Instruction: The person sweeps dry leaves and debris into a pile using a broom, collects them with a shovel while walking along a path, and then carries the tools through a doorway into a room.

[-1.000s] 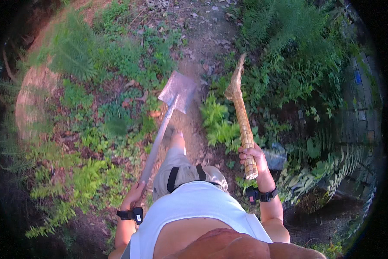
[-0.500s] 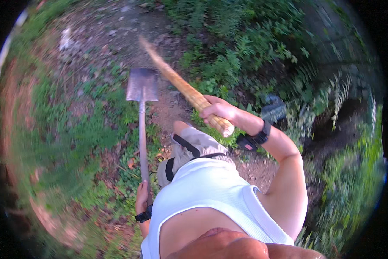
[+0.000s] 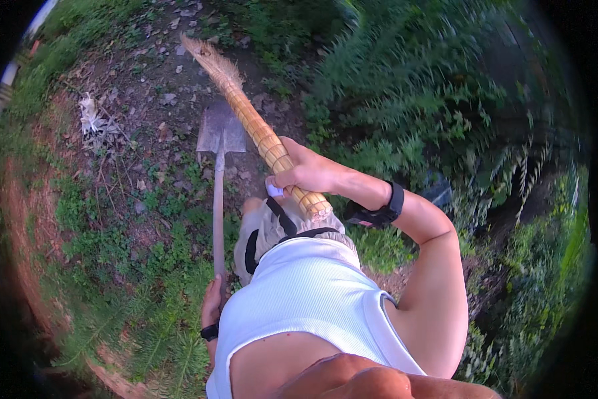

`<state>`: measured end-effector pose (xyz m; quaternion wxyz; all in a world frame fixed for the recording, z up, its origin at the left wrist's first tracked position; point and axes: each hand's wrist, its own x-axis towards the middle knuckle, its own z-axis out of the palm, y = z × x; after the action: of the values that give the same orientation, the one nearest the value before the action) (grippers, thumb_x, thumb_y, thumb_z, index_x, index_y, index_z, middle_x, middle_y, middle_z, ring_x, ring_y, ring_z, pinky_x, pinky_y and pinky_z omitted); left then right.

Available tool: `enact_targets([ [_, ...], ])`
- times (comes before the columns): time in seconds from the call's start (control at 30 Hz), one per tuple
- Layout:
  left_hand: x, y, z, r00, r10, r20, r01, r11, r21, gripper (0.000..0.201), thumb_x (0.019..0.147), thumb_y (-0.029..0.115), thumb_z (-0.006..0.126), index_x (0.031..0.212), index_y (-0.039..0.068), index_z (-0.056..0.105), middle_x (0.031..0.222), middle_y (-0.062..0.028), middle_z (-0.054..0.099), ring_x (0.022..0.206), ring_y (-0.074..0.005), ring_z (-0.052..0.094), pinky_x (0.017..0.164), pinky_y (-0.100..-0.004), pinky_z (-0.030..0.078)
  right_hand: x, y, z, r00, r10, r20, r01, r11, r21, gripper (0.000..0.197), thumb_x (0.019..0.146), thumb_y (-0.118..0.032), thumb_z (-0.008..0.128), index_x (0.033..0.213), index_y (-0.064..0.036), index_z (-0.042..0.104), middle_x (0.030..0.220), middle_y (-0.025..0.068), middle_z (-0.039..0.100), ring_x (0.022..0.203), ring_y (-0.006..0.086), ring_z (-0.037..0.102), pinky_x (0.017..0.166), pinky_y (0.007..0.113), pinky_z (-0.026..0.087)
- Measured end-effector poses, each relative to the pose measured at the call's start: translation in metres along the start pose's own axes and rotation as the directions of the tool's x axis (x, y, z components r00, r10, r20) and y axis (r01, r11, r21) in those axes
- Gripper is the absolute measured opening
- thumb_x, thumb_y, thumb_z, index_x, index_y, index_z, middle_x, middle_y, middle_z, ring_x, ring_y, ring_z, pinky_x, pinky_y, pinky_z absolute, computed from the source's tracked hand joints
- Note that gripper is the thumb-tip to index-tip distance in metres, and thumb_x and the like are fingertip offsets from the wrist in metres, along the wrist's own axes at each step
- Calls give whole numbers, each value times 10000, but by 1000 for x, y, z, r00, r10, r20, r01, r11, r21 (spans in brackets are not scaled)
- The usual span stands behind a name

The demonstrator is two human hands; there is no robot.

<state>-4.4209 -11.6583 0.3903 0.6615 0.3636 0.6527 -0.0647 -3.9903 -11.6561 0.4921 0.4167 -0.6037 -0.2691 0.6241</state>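
Note:
My right hand (image 3: 303,167) is wrapped round the thick bound handle of a straw hand broom (image 3: 259,133). The broom slants up and to the left, its frayed bristle end far from me and its cut butt end close to my waist. My left hand (image 3: 212,298), low at my left side, grips the wooden shaft of a shovel (image 3: 219,206). The shovel's flat, square metal blade points away from me over the dirt. Part of the blade's right edge lies near the broom, and the shaft's near end is hidden beside my body.
Leafy green plants (image 3: 392,106) grow thickly on the right, with low weeds on the left. Dry leaves and twigs litter the dirt path (image 3: 159,86) ahead. A whitish crumpled scrap (image 3: 89,114) lies at the far left. A dark grey block-like object (image 3: 438,193) sits among plants at right.
My right hand with the broom has shifted left and nearer my waist. The shovel remains in my left hand at nearly the same angle. The ground view has shifted slightly.

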Motion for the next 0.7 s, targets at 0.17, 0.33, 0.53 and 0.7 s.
enact_targets([
  [0.17,68,112,-36,994,-94,62,106,963,-250,355,938,456,512,874,108,508,658,-5,516,477,-111,461,420,-256,384,104,-127,-33,992,40,117,-60,983,175,689,772,-44,641,1380,-48,317,861,34,534,629,104,551,572,247,474],
  [0.33,147,256,-77,995,-95,-20,90,978,-189,368,930,464,525,917,97,502,658,-6,507,509,-112,485,450,-256,408,250,-198,-63,985,113,133,-139,969,205,574,786,-73,633,1304,-47,388,853,32,534,621,109,558,523,255,476],
  [0.53,234,428,-143,998,-41,-49,30,978,-206,373,929,459,520,836,97,529,641,14,488,491,-118,463,458,-270,394,396,-290,-99,961,242,133,-276,832,481,508,821,-57,558,1299,-39,387,891,94,553,623,112,550,532,245,494],
  [0.7,273,587,-190,998,-51,-38,49,998,-47,355,940,448,505,876,100,528,658,28,489,531,-107,478,480,-262,394,481,-381,-127,969,244,43,-218,758,615,442,796,-36,571,1210,-29,416,885,112,562,616,137,569,511,272,511],
])
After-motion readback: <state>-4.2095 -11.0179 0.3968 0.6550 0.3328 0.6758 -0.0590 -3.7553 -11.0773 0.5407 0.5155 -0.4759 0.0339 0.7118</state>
